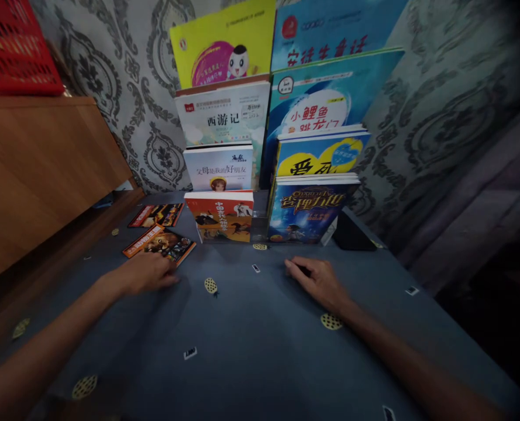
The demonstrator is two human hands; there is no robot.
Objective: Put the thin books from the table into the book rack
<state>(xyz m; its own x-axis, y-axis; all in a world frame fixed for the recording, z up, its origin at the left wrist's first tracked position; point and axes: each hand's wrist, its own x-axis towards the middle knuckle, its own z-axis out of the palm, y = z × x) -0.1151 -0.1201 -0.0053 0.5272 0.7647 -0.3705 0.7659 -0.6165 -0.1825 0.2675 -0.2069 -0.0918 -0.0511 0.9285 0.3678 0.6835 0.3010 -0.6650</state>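
My left hand [148,272] lies at the near edge of a thin lion-covered booklet [165,241], covering its lower left part. Its fingers bend loosely, with the thumb a little apart; whether they touch the booklet is unclear. Behind it lies a second thin booklet [157,215]. My right hand [316,279] rests on its side on the table, fingers half curled, a gap between thumb and fingers and nothing visible in them. It is in front of a blue book [307,213] standing upright. Left of that stands an orange-red book [220,216], also upright.
Several more books rise in two tiered columns behind, among them a white book [219,166] and a teal book [334,96]. A dark flat object [351,233] lies at right. A wooden cabinet [44,175] with a red basket [16,49] borders the grey-blue table [251,351].
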